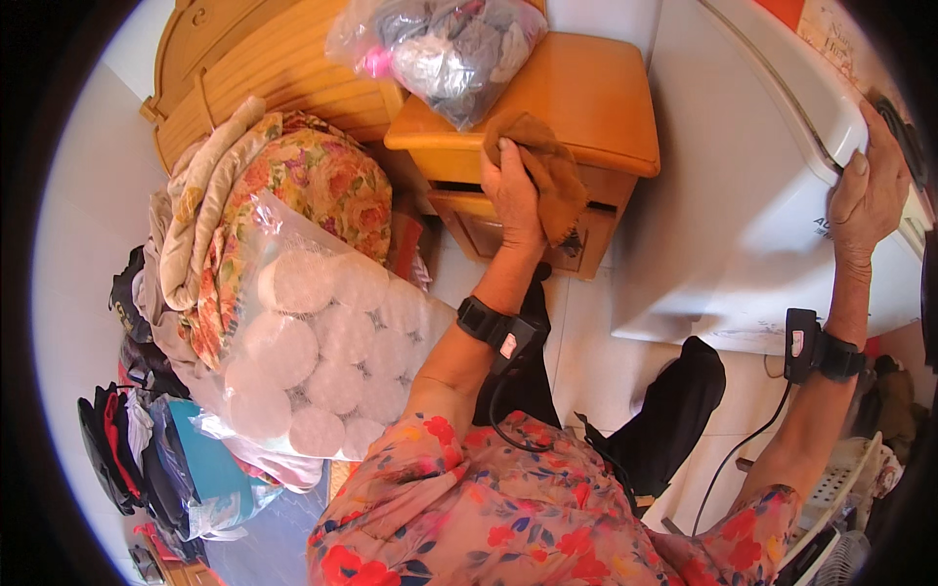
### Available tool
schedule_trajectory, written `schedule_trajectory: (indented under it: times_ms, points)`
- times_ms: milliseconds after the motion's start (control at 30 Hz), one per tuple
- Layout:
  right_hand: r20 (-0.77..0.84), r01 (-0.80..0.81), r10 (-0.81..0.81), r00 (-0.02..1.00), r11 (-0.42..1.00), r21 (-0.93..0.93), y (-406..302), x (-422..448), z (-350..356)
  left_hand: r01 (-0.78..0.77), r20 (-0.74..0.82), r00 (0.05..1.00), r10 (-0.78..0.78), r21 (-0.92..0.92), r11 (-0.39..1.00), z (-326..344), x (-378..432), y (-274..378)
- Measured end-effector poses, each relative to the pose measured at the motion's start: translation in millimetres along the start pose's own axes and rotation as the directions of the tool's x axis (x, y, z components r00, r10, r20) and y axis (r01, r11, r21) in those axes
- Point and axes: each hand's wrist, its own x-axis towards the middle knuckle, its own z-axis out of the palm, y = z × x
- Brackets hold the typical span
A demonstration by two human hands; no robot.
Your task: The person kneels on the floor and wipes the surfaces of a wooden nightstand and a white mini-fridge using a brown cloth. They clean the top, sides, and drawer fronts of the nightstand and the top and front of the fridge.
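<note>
My left hand grips a brown cloth, its thumb over the folds. The cloth hangs at the front edge of an orange-brown wooden nightstand, just below a clear plastic bag of grey and white fabric items on top. To the right, my right hand rests with spread fingers on the upper edge of a white appliance, near the seam of its lid or door. Nothing shows in that hand. Both wrists wear black straps with small cabled devices.
A clear bag of round white rolls lies at left beside floral bedding and a wooden headboard. Piled clothes stand at lower left. A perforated plastic basket sits at lower right. Pale floor tiles show between.
</note>
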Motion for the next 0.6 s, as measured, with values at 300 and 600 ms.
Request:
schedule_trajectory:
  times_ms: [300,600]
  points:
    - [-0.134,0.005,0.011,0.991,0.993,0.118,-19,11,-7,-0.39,0.162,0.916,0.368,0.137,0.91,72,65,-14]
    - [-0.157,0.005,0.025,0.987,0.982,0.187,-14,10,-4,-0.703,0.624,0.684,0.377,0.702,0.114,10,91,-51]
